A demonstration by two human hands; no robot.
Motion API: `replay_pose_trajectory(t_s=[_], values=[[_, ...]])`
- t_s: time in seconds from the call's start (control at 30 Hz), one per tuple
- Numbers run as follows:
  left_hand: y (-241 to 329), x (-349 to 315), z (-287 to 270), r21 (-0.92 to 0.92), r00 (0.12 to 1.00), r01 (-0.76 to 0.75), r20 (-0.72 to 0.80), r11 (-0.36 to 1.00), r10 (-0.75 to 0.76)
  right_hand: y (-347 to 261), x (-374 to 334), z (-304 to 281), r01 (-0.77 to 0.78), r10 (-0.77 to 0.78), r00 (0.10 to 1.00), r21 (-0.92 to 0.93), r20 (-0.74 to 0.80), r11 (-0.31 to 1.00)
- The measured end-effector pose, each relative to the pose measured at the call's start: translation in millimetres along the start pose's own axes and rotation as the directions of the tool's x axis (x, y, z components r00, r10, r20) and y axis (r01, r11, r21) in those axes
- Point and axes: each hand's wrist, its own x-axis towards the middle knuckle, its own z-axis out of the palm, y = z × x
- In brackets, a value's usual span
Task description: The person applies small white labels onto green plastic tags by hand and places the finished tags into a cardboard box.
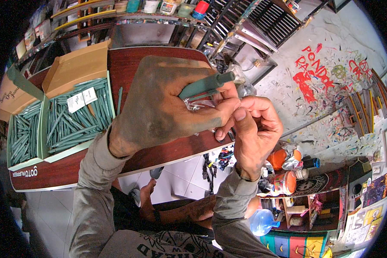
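Note:
My left hand [167,99], smudged dark grey, is closed round a dark green tube [207,85] with an open round end that points right. Some clear plastic [198,104] shows below the tube, partly hidden by the fingers. Against the left fingertips, my right hand [259,129] is pinched, thumb on finger; whatever is between them is too small to make out. To the left, two green-sided boxes [42,129] stand on the dark red table [127,58], filled with slim green pen-like sticks [71,122]. One loose green stick [119,99] lies beside them.
Two white cards [81,99] lie on the sticks, and a brown cardboard flap [77,69] stands up behind. Shelves with paint pots [152,6] line the back. At the right are orange-lidded tubs [285,182], a blue jug [262,222] and a paint-spattered wall [331,56].

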Motion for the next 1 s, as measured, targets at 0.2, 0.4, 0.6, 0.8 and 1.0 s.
replay_pose_trajectory(t_s=[0.2, 0.4, 0.6, 0.8, 1.0], values=[[0, 1, 0, 0.092, 0.998, -0.068, -0.002, 0.993, 0.068, -1, 0, 1, 0.012, -0.012, 1.000, 0.005, -0.020, 1.000], [0, 0, 4, 0.049, 0.999, -0.037, -0.024, 0.998, 0.038, 0, 2, 1, 0.051, -0.055, 0.998, -0.109, -0.032, 0.993], [0, 1, 10, -0.090, 1.000, -0.018, -0.014, 0.996, 0.017, 2, 3, 1, 0.083, -0.092, 0.994, -0.147, -0.051, 0.986], [-1, 1, 4, -0.251, 0.988, 0.151, 0.051, 0.956, -0.143, -2, 0, -1, 0.033, -0.033, 0.999, -0.003, 0.019, 0.999], [-2, 6, -7, -0.389, 0.955, 0.296, 0.154, 0.873, -0.255, -2, 1, 2, 0.027, -0.029, 0.998, 0.041, 0.055, 0.999]])
